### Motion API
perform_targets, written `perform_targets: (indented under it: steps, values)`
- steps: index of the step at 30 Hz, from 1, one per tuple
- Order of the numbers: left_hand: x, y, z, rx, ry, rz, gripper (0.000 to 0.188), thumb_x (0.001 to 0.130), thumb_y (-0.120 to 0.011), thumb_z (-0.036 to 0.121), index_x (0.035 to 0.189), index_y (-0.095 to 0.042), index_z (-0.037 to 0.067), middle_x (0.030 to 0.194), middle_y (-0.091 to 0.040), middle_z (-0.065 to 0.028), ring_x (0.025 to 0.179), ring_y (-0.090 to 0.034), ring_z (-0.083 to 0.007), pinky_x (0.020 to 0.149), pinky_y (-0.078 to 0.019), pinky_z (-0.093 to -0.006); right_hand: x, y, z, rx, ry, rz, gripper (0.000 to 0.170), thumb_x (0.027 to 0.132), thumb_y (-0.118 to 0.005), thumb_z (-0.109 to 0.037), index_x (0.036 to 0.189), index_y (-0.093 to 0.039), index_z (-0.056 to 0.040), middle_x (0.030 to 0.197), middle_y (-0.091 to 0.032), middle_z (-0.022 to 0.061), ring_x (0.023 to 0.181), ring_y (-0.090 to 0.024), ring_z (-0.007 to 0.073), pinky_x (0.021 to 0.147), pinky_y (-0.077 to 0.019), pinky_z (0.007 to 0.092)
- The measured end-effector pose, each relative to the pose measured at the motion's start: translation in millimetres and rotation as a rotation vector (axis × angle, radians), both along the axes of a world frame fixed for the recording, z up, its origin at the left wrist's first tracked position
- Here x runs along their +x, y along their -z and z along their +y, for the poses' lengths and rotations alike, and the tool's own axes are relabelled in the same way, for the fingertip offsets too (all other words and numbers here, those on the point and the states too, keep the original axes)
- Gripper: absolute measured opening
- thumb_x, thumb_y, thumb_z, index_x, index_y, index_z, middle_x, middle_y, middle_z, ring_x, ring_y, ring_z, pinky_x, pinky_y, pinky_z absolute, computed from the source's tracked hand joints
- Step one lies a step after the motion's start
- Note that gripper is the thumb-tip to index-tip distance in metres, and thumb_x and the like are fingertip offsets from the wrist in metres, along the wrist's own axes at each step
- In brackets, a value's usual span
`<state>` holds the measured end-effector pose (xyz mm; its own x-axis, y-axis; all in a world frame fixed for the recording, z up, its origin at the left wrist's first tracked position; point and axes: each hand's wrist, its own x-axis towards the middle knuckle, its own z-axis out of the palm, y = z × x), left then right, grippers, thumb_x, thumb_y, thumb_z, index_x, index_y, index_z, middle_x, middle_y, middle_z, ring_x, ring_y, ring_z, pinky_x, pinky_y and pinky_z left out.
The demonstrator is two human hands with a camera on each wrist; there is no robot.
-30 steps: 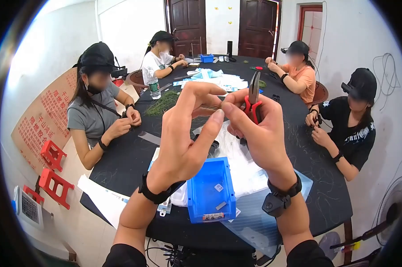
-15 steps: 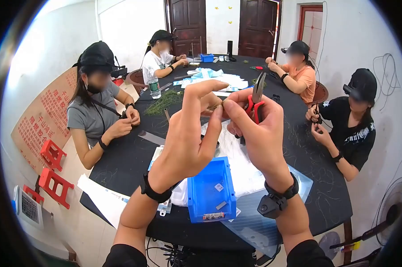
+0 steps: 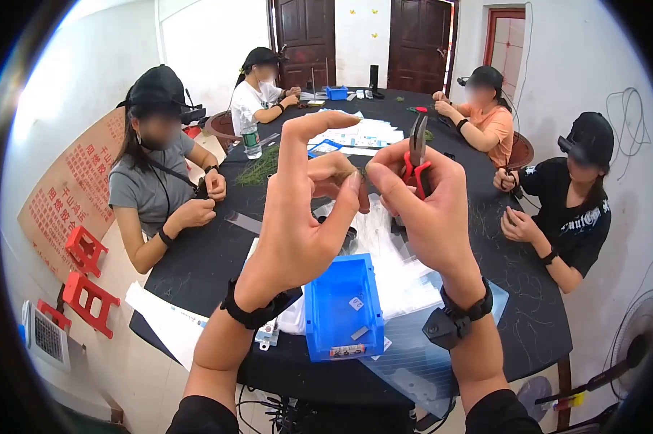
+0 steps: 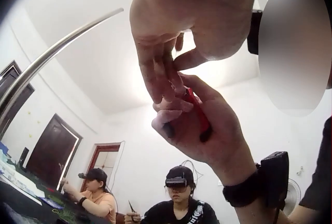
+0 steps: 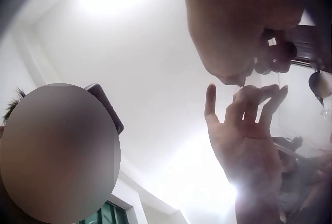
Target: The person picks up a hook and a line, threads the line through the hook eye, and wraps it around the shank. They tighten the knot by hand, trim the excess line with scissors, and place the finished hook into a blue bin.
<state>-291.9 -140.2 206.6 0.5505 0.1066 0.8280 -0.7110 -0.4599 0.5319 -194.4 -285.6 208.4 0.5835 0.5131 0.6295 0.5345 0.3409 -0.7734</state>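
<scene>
In the head view, my left hand (image 3: 290,217) is raised over the table, thumb and a bent finger pinching a tiny, thin greenish strand (image 3: 358,172). Its index finger is lifted away from the pinch. My right hand (image 3: 435,210) holds pliers (image 3: 417,148) with red handles, metal jaws pointing up past the index finger. Thumb and forefinger of that hand come together close beside the strand. From the left wrist view, a red handle (image 4: 198,112) lies across the right palm. Much of the strand is hidden by the fingertips.
A blue bin (image 3: 341,293) with small labels stands below my hands, beside clear plastic bags (image 3: 406,286). Green wire strands (image 3: 258,170) and a water bottle (image 3: 252,141) lie farther left on the black-covered table (image 3: 182,267). Several people sit around it.
My fingertips, close together before, now stand slightly apart, the right hand having shifted a little to the right. My left index finger has lifted higher.
</scene>
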Motion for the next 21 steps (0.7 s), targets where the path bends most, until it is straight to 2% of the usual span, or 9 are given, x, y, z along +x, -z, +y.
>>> perform_targets:
  steps: [6, 9, 17, 19, 21]
  values:
    - [-2.3, -0.5, -0.8, 0.0, -0.019, 0.001, 0.052, 0.097, -0.053, -0.008, 0.145, -0.036, 0.0, 0.08, -0.068, -0.0099, 0.076, -0.071, -0.0151, 0.075, -0.0581, -0.0303, 4.9, 2.1, -0.8, 0.042, 0.02, 0.003, 0.015, 0.096, -0.073, -0.014, 0.099, -0.072, 0.0008, 0.076, -0.062, -0.005, 0.065, -0.047, -0.0005, 0.056, -0.0344, 0.0197]
    - [-1.3, 0.4, -0.6, 0.0, -0.016, -0.004, 0.052, 0.096, -0.053, -0.008, 0.145, -0.037, 0.001, 0.081, -0.068, -0.0102, 0.076, -0.071, -0.015, 0.075, -0.0581, -0.0304, 0.1, -1.1, -0.9, 0.026, -0.041, 0.043, 0.016, 0.095, -0.073, -0.014, 0.099, -0.073, 0.0012, 0.076, -0.062, -0.0047, 0.065, -0.048, -0.0003, 0.056, -0.0354, 0.0196]
    - [0.4, 0.3, -0.3, 0.014, -0.052, -0.031, 0.051, 0.094, -0.055, -0.009, 0.143, -0.042, 0.001, 0.084, -0.069, -0.011, 0.075, -0.072, -0.0166, 0.075, -0.0591, -0.0319, -0.2, -1.1, -1.7, -0.05, 0.083, -0.108, 0.015, 0.095, -0.074, -0.014, 0.099, -0.071, 0.0, 0.075, -0.061, -0.0045, 0.064, -0.047, 0.0007, 0.057, -0.037, 0.0206]
    - [1.4, 1.6, 6.3, 0.123, -0.023, 0.008, 0.055, 0.096, -0.055, -0.01, 0.146, -0.036, 0.002, 0.105, -0.064, -0.0125, 0.081, -0.071, -0.0154, 0.076, -0.0596, -0.0302, 0.9, -1.2, -2.3, -0.06, 0.09, -0.12, 0.014, 0.094, -0.074, -0.014, 0.097, -0.07, -0.0003, 0.074, -0.06, -0.0044, 0.064, -0.047, 0.001, 0.057, -0.037, 0.0209]
    - [1.7, 2.2, 6.0, 0.129, -0.025, 0.008, 0.054, 0.096, -0.055, -0.01, 0.145, -0.036, 0.002, 0.104, -0.064, -0.0124, 0.081, -0.07, -0.0153, 0.076, -0.0596, -0.0304, 1.8, -1.3, -1.9, -0.073, 0.097, -0.131, 0.014, 0.094, -0.073, -0.014, 0.095, -0.069, -0.0006, 0.073, -0.059, -0.0043, 0.064, -0.047, 0.0013, 0.057, -0.0369, 0.0213]
